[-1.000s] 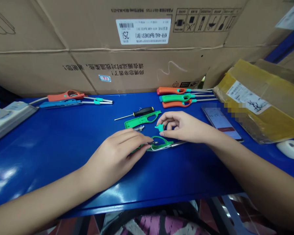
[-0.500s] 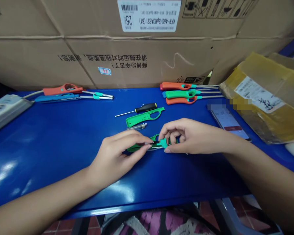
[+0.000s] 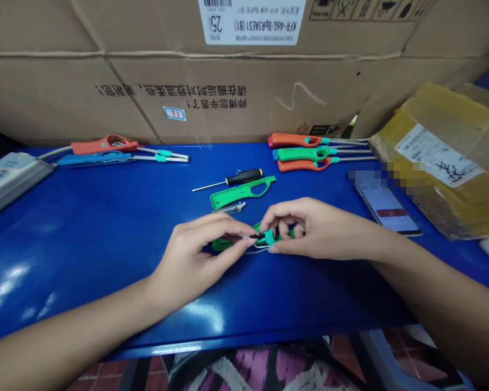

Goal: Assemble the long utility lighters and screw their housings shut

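**At the blue surface: 1 green lighter held, 1 teal piece on it**

Left hand pinches the lighter; right hand grips the piece, now against the lighter, apart 1.0 s ago. Just above lie 1 green shell, 1 screwdriver, 1 metal part. Along the back: 2 lighters left, 3 lighters right.

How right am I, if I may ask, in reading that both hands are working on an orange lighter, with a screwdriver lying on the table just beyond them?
Not quite: the lighter between the left hand and right hand is green, not orange, as the head view shows. The screwdriver does lie just beyond them.
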A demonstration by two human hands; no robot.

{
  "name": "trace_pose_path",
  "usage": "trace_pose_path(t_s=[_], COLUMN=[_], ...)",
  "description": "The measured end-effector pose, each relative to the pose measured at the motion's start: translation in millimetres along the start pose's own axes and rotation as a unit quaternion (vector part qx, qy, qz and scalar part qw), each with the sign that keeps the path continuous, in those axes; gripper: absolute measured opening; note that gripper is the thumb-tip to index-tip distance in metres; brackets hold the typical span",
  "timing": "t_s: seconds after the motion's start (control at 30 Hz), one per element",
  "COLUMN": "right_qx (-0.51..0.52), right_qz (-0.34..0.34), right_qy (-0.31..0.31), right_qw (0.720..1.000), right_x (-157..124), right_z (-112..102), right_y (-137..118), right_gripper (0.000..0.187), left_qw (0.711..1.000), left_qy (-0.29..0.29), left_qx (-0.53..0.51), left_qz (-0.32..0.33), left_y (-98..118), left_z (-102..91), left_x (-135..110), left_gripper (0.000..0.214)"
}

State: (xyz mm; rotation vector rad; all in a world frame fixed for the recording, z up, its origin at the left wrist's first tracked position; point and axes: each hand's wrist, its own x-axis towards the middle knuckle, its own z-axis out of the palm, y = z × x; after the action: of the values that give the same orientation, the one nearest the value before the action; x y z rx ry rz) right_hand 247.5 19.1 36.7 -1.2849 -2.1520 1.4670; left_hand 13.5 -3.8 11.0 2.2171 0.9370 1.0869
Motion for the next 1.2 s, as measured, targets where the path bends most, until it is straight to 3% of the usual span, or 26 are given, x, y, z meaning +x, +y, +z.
trace_pose_path(t_s=[0.27, 0.4, 0.57, 0.83, 1.07, 1.2], right_qx=[0.049, 0.075, 0.144, 0.094, 0.06, 0.102], right_qz=[0.025, -0.016, 0.003, -0.027, -0.071, -0.053], right_qy=[-0.008, 0.0, 0.033, 0.068, 0.095, 0.105], right_qw=[0.998, 0.997, 0.989, 0.993, 0.991, 0.988], right_x=[-2, -2, 1, 3, 1, 3], right_z=[3, 3, 5, 10, 11, 13], right_y=[-3, -6, -10, -7, -9, -7], right_gripper=[0.03, 0.021, 0.015, 0.008, 0.004, 0.004], left_qw=[0.999, 0.997, 0.988, 0.973, 0.977, 0.979], left_qy=[0.01, 0.011, 0.018, 0.025, 0.038, 0.033], left_qx=[-0.03, -0.054, -0.103, -0.167, -0.147, -0.118], left_qz=[-0.036, -0.062, -0.116, -0.159, -0.153, -0.162], left_y=[2, 3, 3, -1, 0, -3], left_z=[1.4, 2.4, 5.9, 8.0, 7.4, 4.5], left_x=[1, 1, 1, -3, -1, 1], left_gripper=[0.006, 0.006, 0.006, 0.007, 0.006, 0.007])
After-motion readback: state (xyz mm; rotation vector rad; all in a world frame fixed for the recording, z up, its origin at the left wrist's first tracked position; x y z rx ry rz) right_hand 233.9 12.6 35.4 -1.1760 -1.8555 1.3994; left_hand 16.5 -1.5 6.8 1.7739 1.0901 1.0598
